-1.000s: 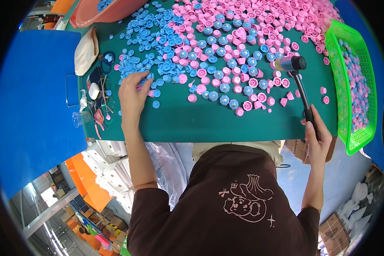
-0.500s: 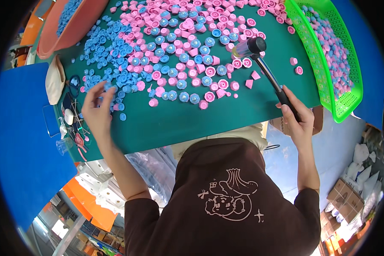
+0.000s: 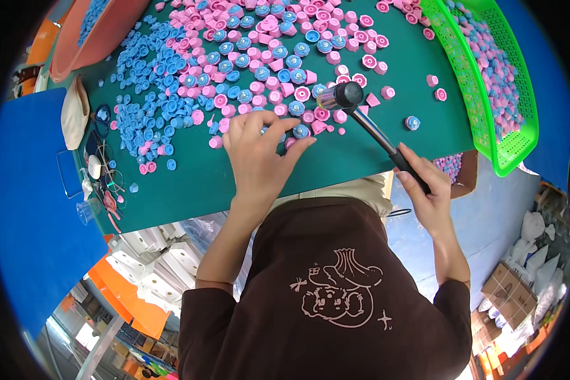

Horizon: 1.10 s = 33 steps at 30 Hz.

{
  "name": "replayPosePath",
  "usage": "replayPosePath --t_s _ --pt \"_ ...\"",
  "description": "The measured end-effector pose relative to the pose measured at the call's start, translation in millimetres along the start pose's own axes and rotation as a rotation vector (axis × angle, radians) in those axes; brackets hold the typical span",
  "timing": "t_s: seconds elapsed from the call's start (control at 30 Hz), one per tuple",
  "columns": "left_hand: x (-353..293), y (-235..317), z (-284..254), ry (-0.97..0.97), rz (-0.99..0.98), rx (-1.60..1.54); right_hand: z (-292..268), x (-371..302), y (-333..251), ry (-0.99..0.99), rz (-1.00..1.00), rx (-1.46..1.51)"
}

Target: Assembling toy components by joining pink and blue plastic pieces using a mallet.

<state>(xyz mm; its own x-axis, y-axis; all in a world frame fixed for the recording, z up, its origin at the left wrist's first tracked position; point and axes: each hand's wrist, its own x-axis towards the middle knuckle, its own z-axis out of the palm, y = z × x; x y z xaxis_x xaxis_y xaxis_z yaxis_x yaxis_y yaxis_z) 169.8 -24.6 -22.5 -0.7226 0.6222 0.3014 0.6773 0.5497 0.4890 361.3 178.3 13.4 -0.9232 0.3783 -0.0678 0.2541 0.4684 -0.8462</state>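
We see our left hand (image 3: 256,152) near the middle of the green table (image 3: 196,183). Its thumb and pointing finger are around a small blue-and-pink piece (image 3: 301,131); we can't tell if they pinch it. Our right hand (image 3: 434,196) has its fingers curled tight around the black handle of a hammer (image 3: 377,133). The hammer's head is above the table, just right of that piece. Blue caps (image 3: 149,69) lie to the left, pink cups (image 3: 275,97) lie farther away, and a green basket (image 3: 465,69) of blue and pink bits is on the right.
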Motion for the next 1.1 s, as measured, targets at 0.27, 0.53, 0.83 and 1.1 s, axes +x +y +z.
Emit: replayPosePath --t_s 0.27,0.53,0.83,1.1 --pt "-3.3 3.5 1.5 0.031 0.004 0.036 4.7 -4.7 1.9 -0.03 0.013 0.012" --pt "-0.3 5.4 0.5 0.037 -0.036 0.033 5.9 -3.8 -1.8 -0.042 -0.005 -0.025" --pt "-0.8 6.1 -1.2 0.026 -0.029 0.029 8.9 -4.2 -1.4 -0.053 -0.027 -0.036" --pt "-1.5 3.8 0.2 0.052 -0.034 0.023 10.8 -3.6 -1.8 -0.054 -0.049 -0.042"
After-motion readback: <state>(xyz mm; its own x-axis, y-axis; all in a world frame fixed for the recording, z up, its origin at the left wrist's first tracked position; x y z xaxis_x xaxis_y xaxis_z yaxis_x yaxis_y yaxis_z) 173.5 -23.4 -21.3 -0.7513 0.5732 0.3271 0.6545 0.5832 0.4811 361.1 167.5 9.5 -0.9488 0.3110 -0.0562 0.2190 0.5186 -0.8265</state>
